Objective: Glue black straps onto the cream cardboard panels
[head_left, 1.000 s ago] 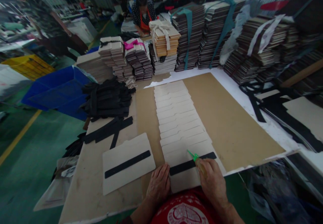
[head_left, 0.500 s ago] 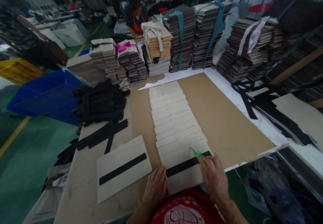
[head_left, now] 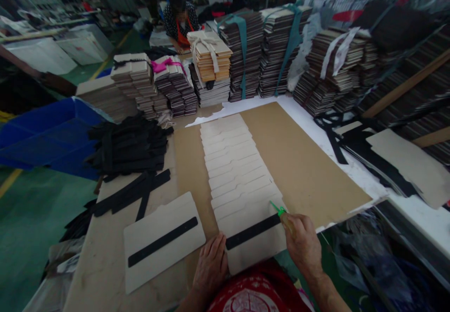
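My right hand [head_left: 305,244] is closed around a small squeeze bottle [head_left: 288,224] with a green nozzle. The nozzle tip points at the beige panel just behind the front one, near its right end; whether it touches cannot be made out. The front panel [head_left: 258,251] carries a black strip [head_left: 252,232], whose right end lies by the bottle. Flat at this panel's left edge rests my left hand [head_left: 212,261], fingers stretched out. Behind it, overlapping beige panels [head_left: 234,162] form a column on a brown board [head_left: 298,157]. Another beige panel [head_left: 161,251] with a black strip lies to the left.
A heap of black strips [head_left: 130,145] lies at the table's left, beside a blue crate [head_left: 45,138]. Tied panel stacks [head_left: 242,54] line the back. More beige and black pieces [head_left: 408,162] lie on the right. A co-worker [head_left: 181,19] leans over a table beyond.
The view has shifted slightly, so the table appears further left. My right hand has moved the bottle rightward along the panel. My left hand stays at the front panel's left edge.
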`<action>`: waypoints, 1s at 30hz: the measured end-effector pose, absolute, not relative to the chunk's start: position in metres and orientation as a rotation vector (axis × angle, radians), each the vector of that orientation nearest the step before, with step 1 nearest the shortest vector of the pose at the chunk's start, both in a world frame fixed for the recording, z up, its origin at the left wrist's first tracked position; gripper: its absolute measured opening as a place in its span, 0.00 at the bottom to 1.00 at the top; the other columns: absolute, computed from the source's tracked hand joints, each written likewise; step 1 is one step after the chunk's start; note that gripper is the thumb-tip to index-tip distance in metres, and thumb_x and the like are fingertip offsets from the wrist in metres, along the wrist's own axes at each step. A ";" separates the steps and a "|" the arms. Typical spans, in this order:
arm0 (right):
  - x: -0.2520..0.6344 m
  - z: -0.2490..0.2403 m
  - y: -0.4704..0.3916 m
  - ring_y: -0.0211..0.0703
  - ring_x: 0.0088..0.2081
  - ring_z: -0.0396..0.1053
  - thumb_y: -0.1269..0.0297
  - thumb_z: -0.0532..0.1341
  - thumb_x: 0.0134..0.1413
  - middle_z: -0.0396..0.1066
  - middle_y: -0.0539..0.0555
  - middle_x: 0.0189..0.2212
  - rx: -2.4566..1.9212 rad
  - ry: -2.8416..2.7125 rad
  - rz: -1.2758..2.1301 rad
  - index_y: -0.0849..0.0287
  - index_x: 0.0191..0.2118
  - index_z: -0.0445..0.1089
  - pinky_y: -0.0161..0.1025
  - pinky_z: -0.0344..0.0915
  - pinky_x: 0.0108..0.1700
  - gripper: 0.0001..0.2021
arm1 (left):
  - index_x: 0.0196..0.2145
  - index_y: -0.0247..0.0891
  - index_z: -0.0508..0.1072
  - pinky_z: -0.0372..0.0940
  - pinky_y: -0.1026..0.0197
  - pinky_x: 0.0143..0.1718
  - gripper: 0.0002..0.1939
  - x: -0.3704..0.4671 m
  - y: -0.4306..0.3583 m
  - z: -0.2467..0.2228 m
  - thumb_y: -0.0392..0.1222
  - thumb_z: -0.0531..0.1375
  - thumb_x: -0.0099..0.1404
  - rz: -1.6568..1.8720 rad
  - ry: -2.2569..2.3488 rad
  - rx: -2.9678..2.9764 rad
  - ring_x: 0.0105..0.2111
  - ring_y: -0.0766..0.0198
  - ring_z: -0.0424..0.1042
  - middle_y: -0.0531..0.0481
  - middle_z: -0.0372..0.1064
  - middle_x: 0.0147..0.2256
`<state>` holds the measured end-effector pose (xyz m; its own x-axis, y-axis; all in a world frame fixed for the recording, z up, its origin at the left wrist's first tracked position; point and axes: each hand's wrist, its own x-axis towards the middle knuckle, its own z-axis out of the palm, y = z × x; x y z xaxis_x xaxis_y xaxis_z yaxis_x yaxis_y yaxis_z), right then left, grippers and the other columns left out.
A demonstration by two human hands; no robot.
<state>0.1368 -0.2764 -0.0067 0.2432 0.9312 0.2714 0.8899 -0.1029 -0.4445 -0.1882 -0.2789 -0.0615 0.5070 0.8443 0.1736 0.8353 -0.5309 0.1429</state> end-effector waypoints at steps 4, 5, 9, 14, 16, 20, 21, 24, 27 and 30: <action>0.150 -0.005 -0.273 0.50 0.42 0.67 0.57 0.54 0.64 0.67 0.57 0.41 -2.060 -1.590 0.035 0.55 0.46 0.69 0.45 0.68 0.42 0.11 | 0.60 0.38 0.65 0.65 0.55 0.54 0.23 -0.189 -0.279 -0.062 0.38 0.52 0.67 0.323 1.504 2.699 0.54 0.56 0.67 0.45 0.67 0.58; 0.150 -0.004 -0.273 0.50 0.42 0.67 0.57 0.54 0.64 0.67 0.57 0.41 -2.053 -1.597 0.043 0.54 0.46 0.69 0.45 0.68 0.42 0.11 | 0.60 0.37 0.65 0.65 0.55 0.54 0.23 -0.189 -0.278 -0.062 0.38 0.52 0.67 0.326 1.502 2.702 0.54 0.56 0.67 0.45 0.67 0.58; 0.135 -0.003 -0.278 0.49 0.42 0.67 0.58 0.53 0.65 0.67 0.57 0.42 -1.966 -1.672 0.148 0.53 0.47 0.68 0.45 0.69 0.42 0.11 | 0.59 0.35 0.66 0.64 0.56 0.55 0.23 -0.189 -0.278 -0.061 0.37 0.53 0.67 0.371 1.483 2.726 0.55 0.56 0.66 0.44 0.68 0.57; 0.125 -0.004 -0.281 0.48 0.43 0.67 0.59 0.54 0.65 0.67 0.57 0.42 -1.894 -1.689 0.237 0.52 0.48 0.68 0.45 0.69 0.43 0.11 | 0.59 0.35 0.66 0.65 0.56 0.54 0.23 -0.188 -0.278 -0.060 0.37 0.52 0.67 0.370 1.485 2.745 0.54 0.57 0.66 0.45 0.68 0.57; 0.132 -0.005 -0.279 0.49 0.43 0.67 0.58 0.55 0.64 0.67 0.57 0.42 -1.928 -1.627 0.210 0.52 0.48 0.68 0.46 0.69 0.44 0.11 | 0.59 0.35 0.66 0.65 0.56 0.54 0.23 -0.188 -0.279 -0.061 0.37 0.53 0.67 0.357 1.487 2.738 0.54 0.57 0.66 0.45 0.68 0.57; 0.135 -0.007 -0.281 0.51 0.44 0.67 0.55 0.55 0.63 0.68 0.58 0.43 -1.945 -1.549 0.241 0.53 0.47 0.69 0.48 0.69 0.45 0.12 | 0.60 0.35 0.65 0.65 0.55 0.54 0.23 -0.189 -0.279 -0.062 0.36 0.53 0.67 0.337 1.489 2.716 0.55 0.56 0.66 0.45 0.67 0.58; 0.132 -0.008 -0.283 0.50 0.44 0.67 0.55 0.56 0.63 0.68 0.57 0.43 -1.921 -1.535 0.298 0.52 0.47 0.69 0.48 0.68 0.45 0.12 | 0.60 0.35 0.65 0.64 0.55 0.55 0.23 -0.189 -0.280 -0.062 0.36 0.53 0.67 0.339 1.490 2.714 0.55 0.56 0.66 0.45 0.67 0.58; 0.118 -0.008 -0.290 0.49 0.43 0.69 0.53 0.59 0.59 0.69 0.56 0.41 -1.840 -1.394 0.528 0.53 0.44 0.70 0.46 0.69 0.44 0.13 | 0.60 0.35 0.65 0.64 0.56 0.55 0.23 -0.188 -0.280 -0.060 0.35 0.52 0.68 0.344 1.495 2.715 0.55 0.57 0.65 0.44 0.67 0.58; 0.114 -0.007 -0.287 0.49 0.39 0.70 0.47 0.64 0.51 0.72 0.54 0.37 -1.851 -1.054 0.684 0.56 0.41 0.71 0.44 0.69 0.39 0.19 | 0.59 0.35 0.65 0.64 0.56 0.54 0.23 -0.187 -0.281 -0.059 0.36 0.52 0.67 0.324 1.507 2.712 0.54 0.56 0.66 0.44 0.67 0.58; 0.126 -0.006 -0.269 0.50 0.36 0.70 0.44 0.67 0.43 0.72 0.54 0.35 -1.919 -0.756 0.708 0.59 0.41 0.70 0.44 0.68 0.37 0.25 | 0.59 0.36 0.66 0.64 0.56 0.54 0.23 -0.187 -0.282 -0.060 0.37 0.51 0.67 0.312 1.513 2.710 0.55 0.56 0.66 0.44 0.66 0.58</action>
